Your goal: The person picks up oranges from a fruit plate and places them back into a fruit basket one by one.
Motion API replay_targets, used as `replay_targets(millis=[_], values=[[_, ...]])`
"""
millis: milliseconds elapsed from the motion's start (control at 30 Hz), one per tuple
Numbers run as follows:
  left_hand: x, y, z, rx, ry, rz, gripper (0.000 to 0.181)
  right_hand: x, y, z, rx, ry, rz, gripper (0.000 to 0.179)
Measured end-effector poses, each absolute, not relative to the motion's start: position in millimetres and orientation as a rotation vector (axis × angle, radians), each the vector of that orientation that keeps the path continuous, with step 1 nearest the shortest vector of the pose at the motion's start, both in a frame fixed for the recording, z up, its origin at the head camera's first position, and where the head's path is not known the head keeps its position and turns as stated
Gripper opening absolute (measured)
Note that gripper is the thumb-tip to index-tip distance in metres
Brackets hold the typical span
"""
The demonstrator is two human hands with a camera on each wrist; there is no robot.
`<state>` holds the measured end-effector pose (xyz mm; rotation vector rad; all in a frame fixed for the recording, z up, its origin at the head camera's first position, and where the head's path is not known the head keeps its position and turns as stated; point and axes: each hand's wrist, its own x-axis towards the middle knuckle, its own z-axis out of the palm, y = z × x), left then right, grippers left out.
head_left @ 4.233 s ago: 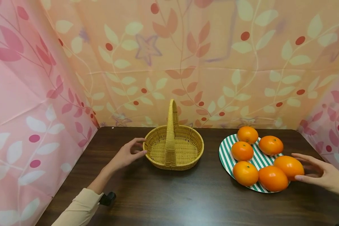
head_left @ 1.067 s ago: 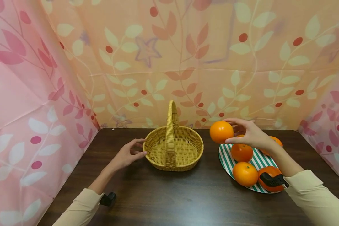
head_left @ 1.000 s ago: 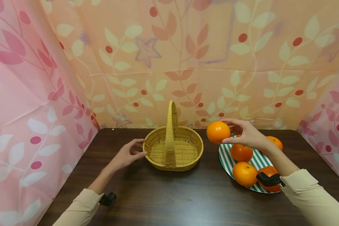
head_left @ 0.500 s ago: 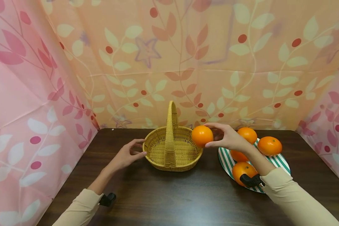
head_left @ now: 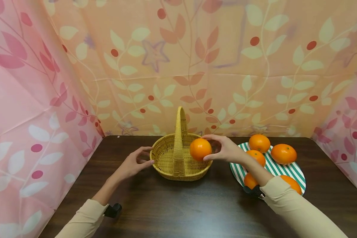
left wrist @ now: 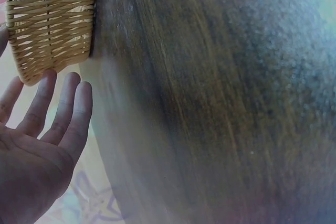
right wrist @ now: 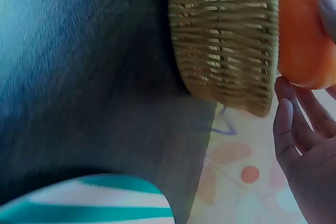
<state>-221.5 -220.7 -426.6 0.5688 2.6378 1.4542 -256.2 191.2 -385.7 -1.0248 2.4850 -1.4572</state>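
A yellow wicker basket (head_left: 163,158) with a tall arched handle stands on the dark table. My left hand (head_left: 136,162) is at its left rim, fingers loosely bent; in the left wrist view the fingertips of this hand (left wrist: 39,150) meet the basket's woven side (left wrist: 50,19). Between thumb and fingers, my right hand (head_left: 227,150) holds an orange (head_left: 200,149) over the right half of the basket, right of the handle. The right wrist view shows this orange (right wrist: 304,40) beyond the basket's rim, partly covered by the thumb. Nothing shows inside the basket.
On the right, a round plate (head_left: 296,172) with green and white stripes bears several more oranges (head_left: 283,153), some partly hidden by my right forearm. Patterned cloth (head_left: 154,82) hangs behind the table and at both sides.
My right hand has taken an orange from the plate's right side, lifted it and carried it left over the basket, lowering slightly. My left hand has stayed at the rim.
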Motion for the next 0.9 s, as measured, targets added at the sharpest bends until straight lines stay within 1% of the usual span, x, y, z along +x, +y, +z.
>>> replay_targets(millis=[167,433,833,900], values=[[-221.1,-221.4,-426.4,0.565,2.633,1.459,0.057,-254.4,182.3,-391.1,-1.038,2.516,-1.401,0.073],[-220.7,-221.9,-426.1,0.555,2.625,1.466,0.057,-251.2,177.7,-397.4,-1.047,2.576,-1.309,0.071],[-219.1,-220.7,-426.6,0.56,2.627,1.46,0.057,-248.6,176.8,-396.6,-1.066,2.617,-1.212,0.074],[-218.7,-220.7,-426.5,0.561,2.625,1.461,0.057,-248.8,177.8,-396.0,-1.08,2.616,-1.203,0.073]])
